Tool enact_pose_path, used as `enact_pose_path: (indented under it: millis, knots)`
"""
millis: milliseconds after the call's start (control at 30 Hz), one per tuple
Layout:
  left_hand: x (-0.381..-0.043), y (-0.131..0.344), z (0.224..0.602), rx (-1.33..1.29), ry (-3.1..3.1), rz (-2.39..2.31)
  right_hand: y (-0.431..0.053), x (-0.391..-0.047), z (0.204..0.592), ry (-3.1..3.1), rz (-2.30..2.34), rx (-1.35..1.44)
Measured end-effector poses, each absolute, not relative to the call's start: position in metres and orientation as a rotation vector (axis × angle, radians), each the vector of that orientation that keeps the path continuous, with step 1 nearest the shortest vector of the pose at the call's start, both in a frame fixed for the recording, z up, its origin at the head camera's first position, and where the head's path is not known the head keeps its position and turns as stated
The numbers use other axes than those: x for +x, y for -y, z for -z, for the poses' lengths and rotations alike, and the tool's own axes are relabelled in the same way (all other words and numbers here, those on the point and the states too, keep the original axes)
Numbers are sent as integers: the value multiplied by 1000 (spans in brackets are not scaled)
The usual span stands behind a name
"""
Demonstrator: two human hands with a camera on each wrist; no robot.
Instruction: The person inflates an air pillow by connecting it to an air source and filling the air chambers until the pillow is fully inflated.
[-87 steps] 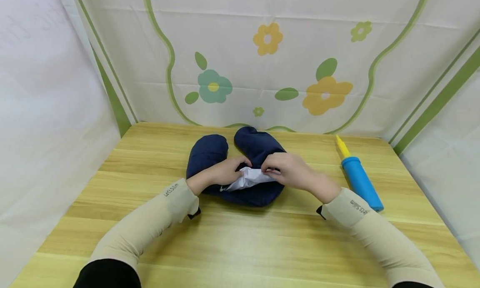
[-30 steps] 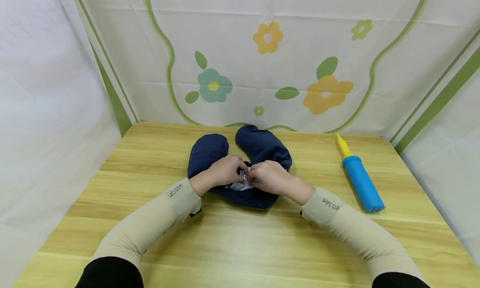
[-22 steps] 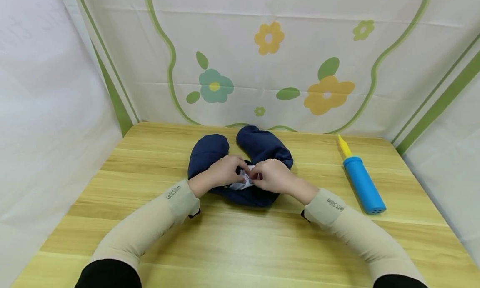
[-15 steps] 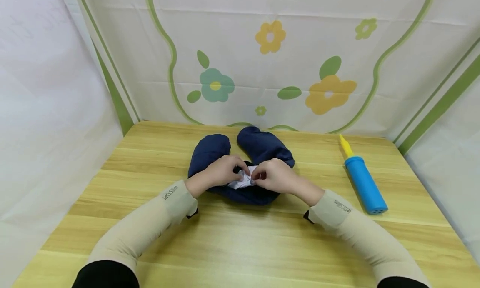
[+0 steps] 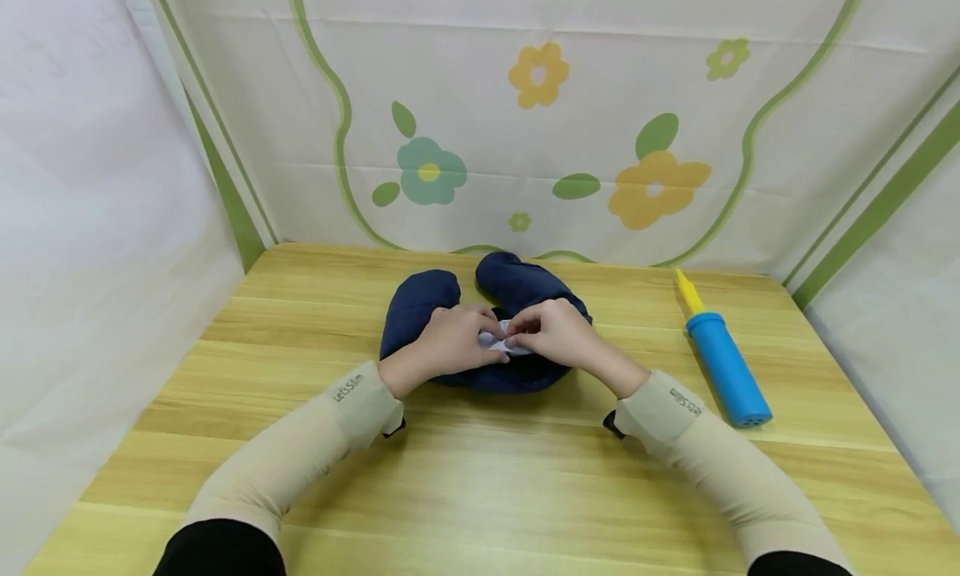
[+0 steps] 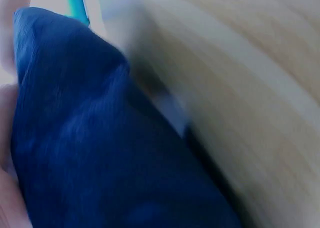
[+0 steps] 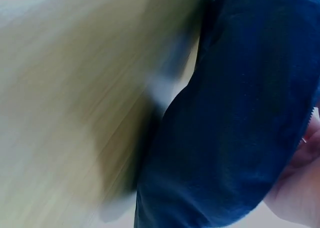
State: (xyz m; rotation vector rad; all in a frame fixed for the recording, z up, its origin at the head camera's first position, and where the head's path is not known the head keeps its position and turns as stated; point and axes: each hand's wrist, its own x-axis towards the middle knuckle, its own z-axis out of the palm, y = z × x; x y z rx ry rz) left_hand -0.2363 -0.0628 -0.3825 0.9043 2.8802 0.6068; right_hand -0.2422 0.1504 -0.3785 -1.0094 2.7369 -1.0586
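Observation:
A navy U-shaped neck pillow (image 5: 420, 305) lies at the back middle of the table, its arms towards the back wall. White crinkled inner material (image 5: 517, 349) shows in the opening of its cover. My left hand (image 5: 453, 340) pinches this white material from the left. From the right, my right hand (image 5: 558, 334) pinches it too, fingertips close to the left hand's. In the left wrist view the navy cover (image 6: 100, 128) hides most of the fingers. The right wrist view shows zip teeth (image 7: 309, 122) along the cover's edge, beside the right hand (image 7: 300, 188).
A blue hand pump (image 5: 727, 372) with a yellow nozzle (image 5: 686, 293) lies on the right of the wooden table (image 5: 480, 493). A white flowered cloth (image 5: 495, 126) hangs behind the table's back edge, with white cloth at both sides.
My right hand has moved left from the white material's right end, towards my left hand. Less white shows now, and the pillow's front edge has shifted back slightly. The pump has stayed put.

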Motion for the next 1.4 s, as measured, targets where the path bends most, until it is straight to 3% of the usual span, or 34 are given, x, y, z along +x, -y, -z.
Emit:
enact_pose_path:
  millis: [400,733,1400]
  knots:
    - [-233,58,389,792,-2992,-770,-147,-242,380,-2771,1119,-858]
    - [-233,56,391,743,-2927,-768,-149,-238,382,-2934,790,-1103]
    - [-237,56,390,663,-2840,-894,-151,-242,384,-3026,577,-1511]
